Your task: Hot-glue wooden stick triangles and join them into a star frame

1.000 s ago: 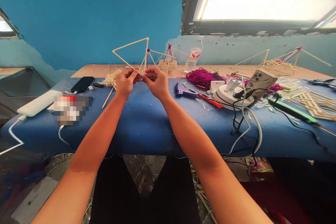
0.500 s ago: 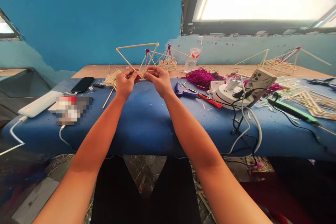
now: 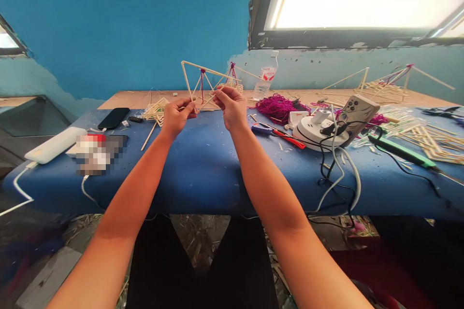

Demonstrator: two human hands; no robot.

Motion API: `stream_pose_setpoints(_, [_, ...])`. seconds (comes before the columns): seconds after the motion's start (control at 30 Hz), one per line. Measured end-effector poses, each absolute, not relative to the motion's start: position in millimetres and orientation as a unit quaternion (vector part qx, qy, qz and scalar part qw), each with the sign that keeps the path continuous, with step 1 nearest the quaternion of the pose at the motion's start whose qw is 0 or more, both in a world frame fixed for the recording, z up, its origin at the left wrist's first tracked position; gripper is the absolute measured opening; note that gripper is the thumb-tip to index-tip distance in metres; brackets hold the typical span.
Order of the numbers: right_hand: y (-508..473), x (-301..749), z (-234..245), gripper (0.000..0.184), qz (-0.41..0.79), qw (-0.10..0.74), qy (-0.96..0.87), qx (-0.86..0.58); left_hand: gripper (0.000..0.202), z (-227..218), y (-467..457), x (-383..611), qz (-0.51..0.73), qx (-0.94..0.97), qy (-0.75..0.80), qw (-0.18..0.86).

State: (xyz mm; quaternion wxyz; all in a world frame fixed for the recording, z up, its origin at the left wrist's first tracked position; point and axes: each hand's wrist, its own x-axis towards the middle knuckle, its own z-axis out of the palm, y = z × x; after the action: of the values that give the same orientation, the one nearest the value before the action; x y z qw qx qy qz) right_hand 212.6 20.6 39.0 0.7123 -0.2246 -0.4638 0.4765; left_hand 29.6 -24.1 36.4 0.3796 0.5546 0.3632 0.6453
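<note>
I hold a triangle of thin pale sticks (image 3: 186, 79) up over the blue-covered table (image 3: 203, 164). My left hand (image 3: 176, 116) pinches its lower corner, fingers closed. My right hand (image 3: 231, 105) grips the right side of the frame, fingers curled round a stick. The triangle's top edge slants from upper left down towards my right hand. Behind it stands a small stick structure tied with magenta yarn (image 3: 232, 82).
A black phone (image 3: 113, 117), a white power bank (image 3: 54, 144) and loose sticks (image 3: 155, 111) lie left. Right of my hands are a glue gun (image 3: 268, 130), magenta yarn (image 3: 277, 105), a white round power strip (image 3: 315, 133) with cables, a propped phone (image 3: 357, 111) and more stick frames (image 3: 384, 87).
The stick triangle has turned clockwise and shifted right in my hands. My right hand rose and moved right along the frame; my left hand stayed at the lower corner.
</note>
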Motion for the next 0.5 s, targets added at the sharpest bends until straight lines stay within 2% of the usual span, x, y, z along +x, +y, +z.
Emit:
stream_pose_setpoints(0.23, [19.3, 213.7, 42.0, 0.016, 0.507, 0.723, -0.423, -0.203, 0.025, 40.6, -31.5, 30.8, 0.609, 0.523, 0.364, 0.472])
stream_pose_setpoints(0.5, [20.9, 213.0, 41.8, 0.020, 0.517, 0.725, -0.402, -0.213, 0.019, 44.5, -28.5, 25.3, 0.650, 0.448, 0.377, 0.485])
